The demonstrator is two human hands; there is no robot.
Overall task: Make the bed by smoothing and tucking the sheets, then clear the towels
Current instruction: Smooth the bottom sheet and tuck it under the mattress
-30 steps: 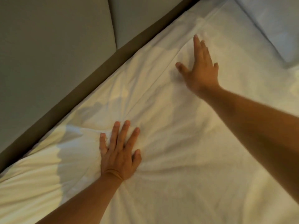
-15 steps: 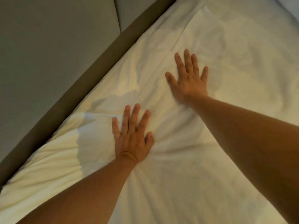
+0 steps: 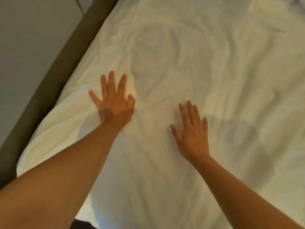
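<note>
A grey padded panel (image 3: pixel 33 47) and a brown bed-frame edge (image 3: pixel 69 60) lie left of the left hand (image 3: pixel 113 103). That hand lies flat on the white sheet (image 3: pixel 181 47), fingers straight and spread, thumb bent. The sheet is soft cloth, creased beyond the fingertips. The right hand (image 3: pixel 193 136) lies flat alongside, fingers straight, close together.
</note>
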